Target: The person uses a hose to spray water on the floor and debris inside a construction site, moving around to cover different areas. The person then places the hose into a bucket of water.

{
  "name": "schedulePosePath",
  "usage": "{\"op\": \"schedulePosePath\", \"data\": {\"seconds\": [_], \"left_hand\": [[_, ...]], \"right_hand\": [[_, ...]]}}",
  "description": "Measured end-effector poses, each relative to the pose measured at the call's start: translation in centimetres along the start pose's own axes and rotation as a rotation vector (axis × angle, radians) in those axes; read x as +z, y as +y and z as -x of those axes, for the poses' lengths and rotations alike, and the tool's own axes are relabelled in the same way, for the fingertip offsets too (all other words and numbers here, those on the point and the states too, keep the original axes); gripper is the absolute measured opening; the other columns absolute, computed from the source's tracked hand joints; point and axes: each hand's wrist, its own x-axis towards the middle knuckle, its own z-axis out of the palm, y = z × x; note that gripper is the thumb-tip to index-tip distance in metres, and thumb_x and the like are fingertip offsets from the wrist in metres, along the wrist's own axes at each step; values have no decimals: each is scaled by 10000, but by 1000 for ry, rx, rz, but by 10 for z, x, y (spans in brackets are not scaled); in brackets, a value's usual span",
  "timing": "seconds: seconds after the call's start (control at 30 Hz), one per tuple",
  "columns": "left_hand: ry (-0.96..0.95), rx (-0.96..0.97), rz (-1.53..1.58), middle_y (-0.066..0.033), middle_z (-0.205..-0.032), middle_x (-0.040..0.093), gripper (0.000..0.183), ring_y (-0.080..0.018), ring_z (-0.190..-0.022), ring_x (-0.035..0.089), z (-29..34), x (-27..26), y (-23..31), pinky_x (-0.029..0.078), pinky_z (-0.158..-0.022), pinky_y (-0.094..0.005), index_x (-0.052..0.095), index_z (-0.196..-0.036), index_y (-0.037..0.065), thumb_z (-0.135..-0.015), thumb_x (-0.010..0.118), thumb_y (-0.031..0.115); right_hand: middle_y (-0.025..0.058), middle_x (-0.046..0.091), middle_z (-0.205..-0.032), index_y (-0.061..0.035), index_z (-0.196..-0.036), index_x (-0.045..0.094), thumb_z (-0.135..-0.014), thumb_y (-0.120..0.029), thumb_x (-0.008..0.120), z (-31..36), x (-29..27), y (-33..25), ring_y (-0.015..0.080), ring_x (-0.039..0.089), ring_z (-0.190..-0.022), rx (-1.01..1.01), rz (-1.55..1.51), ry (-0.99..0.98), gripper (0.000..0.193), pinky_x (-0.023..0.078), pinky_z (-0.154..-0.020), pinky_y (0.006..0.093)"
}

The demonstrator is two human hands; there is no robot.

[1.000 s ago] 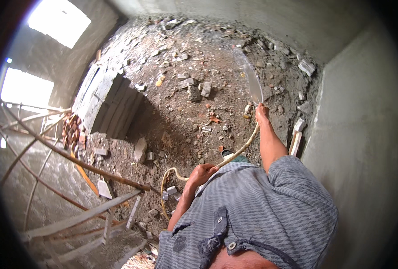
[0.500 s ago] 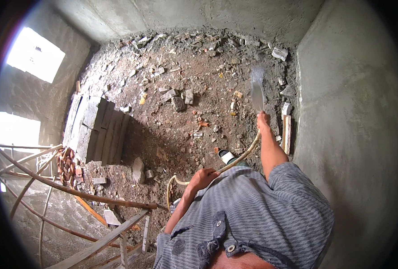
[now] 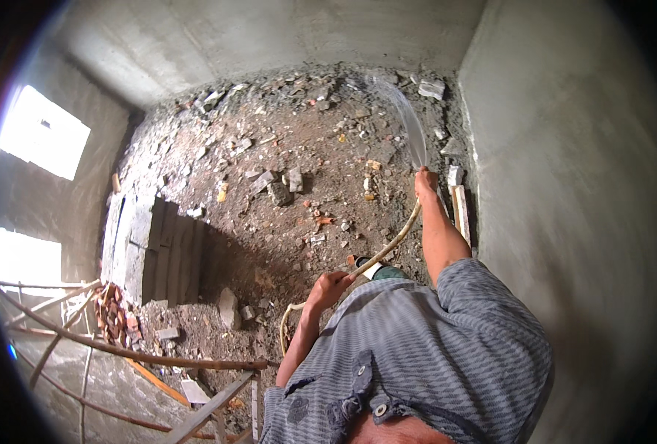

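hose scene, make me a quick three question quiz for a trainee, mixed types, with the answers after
1. Which hand grips the hose nearer its spraying end?
2. True or false: the grey block stack stands to the right of the hose in the picture.
3. Fill in: from the hose's end comes a spray of ____.

Key: 1. The right hand. 2. False, the grey block stack is on the left. 3. Water.

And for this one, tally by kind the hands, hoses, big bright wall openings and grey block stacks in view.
Left hand, right hand: 2
Hose: 1
Upper bright opening, lower bright opening: 2
Grey block stack: 1
Total: 6
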Motion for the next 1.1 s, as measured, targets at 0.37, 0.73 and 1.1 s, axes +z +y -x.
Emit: {"op": "schedulePosePath", "data": {"seconds": [0.37,0.73,1.1], "left_hand": [[-141,35,-43,-124,-706,611,362,-188,-631,575,-22,22,16,437,-585,-330,652,-937,55,-824,560,387],[-132,34,-11,-98,-613,561,368,-153,-566,507,-21,26,8,412,-542,-330,643,-892,35,-831,553,387],[-247,54,-132,-145,-750,628,360,-255,-704,618,12,29,10,463,-632,-342,651,-916,55,-822,556,389]], "right_hand": [[119,549,-573,2,-771,581,-905,-310,384,-25,-69,56,230,530,-438,-44,8,191,393,409,-371,341],[92,516,-595,-12,-858,539,-882,-272,438,-7,-58,33,203,517,-470,73,-25,65,280,404,-419,329],[39,452,-451,-71,-631,514,-904,-374,382,8,-75,139,154,431,-346,273,-46,121,429,360,-347,279]]}}
